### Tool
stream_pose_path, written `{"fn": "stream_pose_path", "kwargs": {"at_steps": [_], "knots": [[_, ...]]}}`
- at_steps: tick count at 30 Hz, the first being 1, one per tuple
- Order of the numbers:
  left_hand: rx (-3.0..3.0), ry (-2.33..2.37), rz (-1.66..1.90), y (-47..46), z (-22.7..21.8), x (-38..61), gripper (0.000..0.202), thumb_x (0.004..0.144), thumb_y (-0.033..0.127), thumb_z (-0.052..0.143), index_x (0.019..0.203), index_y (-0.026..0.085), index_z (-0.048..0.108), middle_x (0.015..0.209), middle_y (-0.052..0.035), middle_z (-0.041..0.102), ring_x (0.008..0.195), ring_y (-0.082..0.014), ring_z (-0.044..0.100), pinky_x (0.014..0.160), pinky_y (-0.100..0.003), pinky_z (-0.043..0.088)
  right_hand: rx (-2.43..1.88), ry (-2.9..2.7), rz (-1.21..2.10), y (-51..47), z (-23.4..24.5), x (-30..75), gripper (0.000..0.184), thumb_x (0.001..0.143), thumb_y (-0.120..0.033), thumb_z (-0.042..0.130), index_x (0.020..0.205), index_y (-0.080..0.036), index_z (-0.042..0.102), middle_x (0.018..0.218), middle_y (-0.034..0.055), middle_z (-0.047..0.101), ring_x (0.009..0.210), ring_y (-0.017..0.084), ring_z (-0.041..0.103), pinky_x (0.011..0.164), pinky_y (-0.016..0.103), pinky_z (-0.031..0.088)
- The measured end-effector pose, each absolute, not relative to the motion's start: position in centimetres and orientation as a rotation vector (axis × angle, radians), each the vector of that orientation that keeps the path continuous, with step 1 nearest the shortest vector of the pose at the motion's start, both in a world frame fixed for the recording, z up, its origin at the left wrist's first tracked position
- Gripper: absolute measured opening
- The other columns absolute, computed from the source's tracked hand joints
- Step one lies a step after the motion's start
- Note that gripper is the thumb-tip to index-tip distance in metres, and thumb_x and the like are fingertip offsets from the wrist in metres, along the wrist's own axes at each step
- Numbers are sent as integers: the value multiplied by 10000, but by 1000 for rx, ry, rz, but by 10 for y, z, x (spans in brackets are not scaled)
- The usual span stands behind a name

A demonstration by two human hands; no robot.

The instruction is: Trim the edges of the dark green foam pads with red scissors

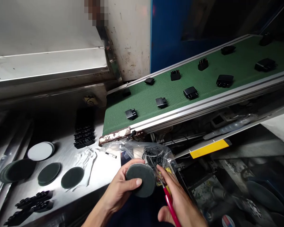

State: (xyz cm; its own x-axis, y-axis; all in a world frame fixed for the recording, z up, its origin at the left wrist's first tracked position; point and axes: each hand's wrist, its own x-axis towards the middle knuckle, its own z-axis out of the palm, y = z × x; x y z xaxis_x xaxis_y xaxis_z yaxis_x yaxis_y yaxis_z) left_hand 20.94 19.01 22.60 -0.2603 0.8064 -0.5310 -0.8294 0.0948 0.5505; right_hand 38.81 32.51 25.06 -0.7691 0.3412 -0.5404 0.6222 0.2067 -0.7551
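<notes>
My left hand [121, 183] grips a round dark grey-green disc [141, 181], its thumb lying across the face. Beside the disc's right edge, my right hand [180, 201] holds a slim red-handled tool [169, 201] with a metal tip; its exact kind is unclear. Below and behind the hands hangs a clear plastic bag [167, 154] with coiled black cable [152, 155] in it. To the left, more dark discs [49, 173] and a separate dark disc [72, 177] lie on the metal table, the latter partly on a white glove [88, 160].
A green conveyor belt [142, 101] carries several black plug adapters [161, 102]. Stacked adapters [84, 135], a pale disc [41, 150] and more black parts [34, 201] occupy the metal table [63, 154]. A yellow-marked edge [209, 148] juts out at right.
</notes>
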Motion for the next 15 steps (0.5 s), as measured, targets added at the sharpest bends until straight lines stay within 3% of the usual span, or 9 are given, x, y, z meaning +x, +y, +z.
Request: {"fn": "stream_pose_path", "kwargs": {"at_steps": [3,8,12,15], "knots": [[44,1036,1542,186,228,211,358,694,225,785,1006,207,611,940,-57,698,807,-206,650,730,-294,517,852,2266,-1396,328,263,383,1056,646,-329,776,1464,-454,120,1545,-14,260,1453,301,133,1161,524,218],[227,1366,1440,181,240,206,226,673,248,814,842,189,676,827,1,679,754,-128,605,684,-186,456,803,2301,-1272,330,270,378,1189,523,-465,857,1457,-472,120,1521,-1,303,1444,315,160,1157,513,250],[375,1572,1328,177,256,197,221,690,283,802,792,179,637,823,-13,674,751,-152,598,678,-218,461,759,2363,-1291,331,271,379,1203,492,-457,878,1457,-457,159,1496,5,340,1416,329,227,1140,505,294],[417,1595,1322,175,265,192,268,717,292,779,729,185,533,771,0,640,760,-160,589,663,-224,450,803,2344,-1331,330,273,379,1097,509,-462,871,1432,-396,283,1465,18,392,1400,301,271,1145,454,309]]}}
